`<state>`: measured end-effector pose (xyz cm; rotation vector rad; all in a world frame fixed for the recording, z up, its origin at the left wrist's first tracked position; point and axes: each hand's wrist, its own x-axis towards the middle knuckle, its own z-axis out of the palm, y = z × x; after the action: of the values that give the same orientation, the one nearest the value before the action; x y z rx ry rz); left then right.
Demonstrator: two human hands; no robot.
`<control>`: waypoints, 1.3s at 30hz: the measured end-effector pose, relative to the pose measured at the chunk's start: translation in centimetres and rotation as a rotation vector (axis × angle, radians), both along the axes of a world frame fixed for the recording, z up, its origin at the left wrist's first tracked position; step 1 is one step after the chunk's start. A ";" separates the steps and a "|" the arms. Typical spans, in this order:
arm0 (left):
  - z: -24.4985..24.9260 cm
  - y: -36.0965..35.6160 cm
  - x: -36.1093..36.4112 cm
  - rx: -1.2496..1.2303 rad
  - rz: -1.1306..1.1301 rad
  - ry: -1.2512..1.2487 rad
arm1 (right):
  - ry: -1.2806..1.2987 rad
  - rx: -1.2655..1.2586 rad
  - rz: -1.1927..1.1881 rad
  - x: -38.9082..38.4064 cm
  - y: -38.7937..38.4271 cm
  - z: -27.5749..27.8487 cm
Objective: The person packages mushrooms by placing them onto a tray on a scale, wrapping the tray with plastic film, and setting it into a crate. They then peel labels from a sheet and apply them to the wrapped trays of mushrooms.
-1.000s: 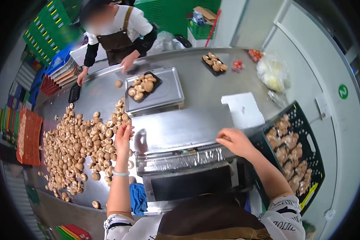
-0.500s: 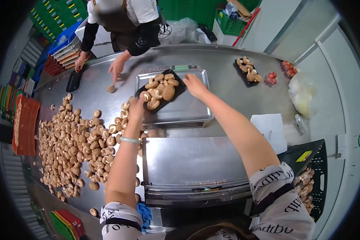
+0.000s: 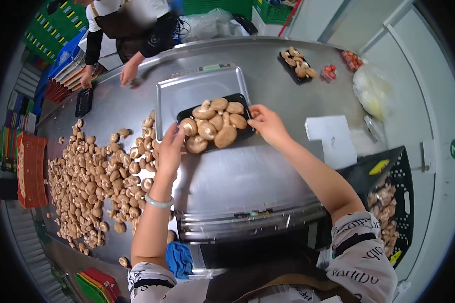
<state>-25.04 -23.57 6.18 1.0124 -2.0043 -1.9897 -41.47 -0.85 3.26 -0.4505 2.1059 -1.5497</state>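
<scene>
A black tray [image 3: 243, 135] heaped with brown mushrooms [image 3: 225, 137] is between my two hands, over the front edge of the scale's metal plate [image 3: 187, 88]. My left hand [image 3: 171, 150] grips its left end, the fingers by a mushroom. At the right end, my right hand [image 3: 269, 125] pinches the rim between thumb and fingers. The tray's underside is hidden. Loose mushrooms [image 3: 93, 189] lie in a big pile on the steel table, left of my left forearm.
Across the table a co-worker's hand [image 3: 86, 78] touches a black tray [image 3: 83, 103]. Back right stand another mushroom tray [image 3: 299, 70] and red produce punnets [image 3: 328, 73]. White paper [image 3: 333, 139] lies right of my right hand; a black crate [image 3: 402, 202] holds mushrooms. An orange crate [image 3: 31, 169] stands left.
Both my hands have brought the mushroom tray off the middle of the scale plate toward me, turning it more level across. The co-worker's hand has drawn back from a mushroom on the table.
</scene>
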 end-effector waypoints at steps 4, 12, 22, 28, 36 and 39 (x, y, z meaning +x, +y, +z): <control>-0.2 6.1 4.6 0.028 -0.149 -0.115 | -0.114 0.017 -0.065 6.1 8.9 -0.1; -3.5 11.4 9.8 0.033 -0.202 -0.034 | -0.105 0.056 -0.132 13.6 16.2 -1.1; -0.7 9.7 21.1 -0.901 -0.071 -0.143 | 0.663 0.584 -0.193 19.3 24.6 4.3; -2.9 15.1 19.8 -1.057 -0.165 -0.180 | 0.627 0.605 -0.128 21.7 22.2 -1.4; 8.7 8.1 18.6 0.466 -0.407 0.135 | -0.512 -0.686 0.065 18.6 26.3 8.4; 10.2 7.1 14.7 0.689 -0.299 0.553 | -0.395 -1.195 0.108 15.2 22.4 10.6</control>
<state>-10.31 -16.48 16.37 0.1591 -1.2468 -2.8062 -26.22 21.59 13.88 -0.5444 0.6783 -2.4361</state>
